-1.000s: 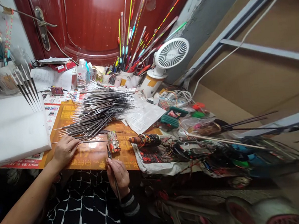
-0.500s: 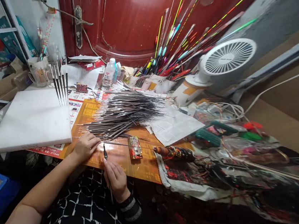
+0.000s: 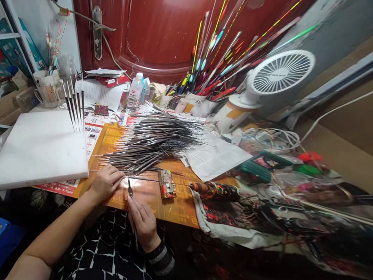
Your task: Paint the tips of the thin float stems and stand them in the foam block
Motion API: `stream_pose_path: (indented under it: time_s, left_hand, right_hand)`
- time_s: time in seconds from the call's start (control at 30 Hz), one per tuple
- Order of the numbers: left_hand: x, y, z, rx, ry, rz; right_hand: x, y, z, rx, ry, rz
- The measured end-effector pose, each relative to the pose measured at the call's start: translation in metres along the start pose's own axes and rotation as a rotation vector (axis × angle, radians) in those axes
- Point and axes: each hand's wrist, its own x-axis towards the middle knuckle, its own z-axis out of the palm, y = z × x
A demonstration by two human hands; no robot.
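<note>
Rod [image 3: 144,179], dark grey-brown, slender and straight, lies just in front of the heaped pile of dark thin sticks with pale ends [image 3: 157,136], on my side of it. It tapers to a fine, thread-thin length towards the right, and a streak of light shows on the board around it; what it is made of I cannot tell. That thin end runs to the pointed tip of the orange-brown and black, paint-spattered cylinder [image 3: 216,191], right of the pile and nearer me.

My left hand [image 3: 106,183], at the pile's near left corner, has its fingers drawn together and bent down over the rod's thicker end, pinching it; my thumb is mostly hidden. My right hand [image 3: 144,221], farther out in front of the pile, has thumb and fingertips pressed together around the slender dark brush with a black tip [image 3: 130,190]. I hold it nearly upright, its tip right at the rod beside my left fingertips; whether the two touch I cannot tell.

Between the pile's near edge and me, the small red-and-black paint-speckled rectangular block [image 3: 167,185] sits on the glossy amber flat board [image 3: 181,210], just by the rod's thin part. Left of the pile lies the thick white foam slab [image 3: 36,150], with a row of dark tapering sticks [image 3: 82,100] standing at its far right corner.
</note>
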Motion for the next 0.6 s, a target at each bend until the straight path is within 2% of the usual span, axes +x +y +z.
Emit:
stream_pose_path:
  time_s: [0.6]
  left_hand:
    - [-0.0001,0.0003,-0.0004,0.007,-0.046,-0.031]
  right_hand:
    - [0.0026,-0.0019,-0.0009,-0.007,0.007,-0.001]
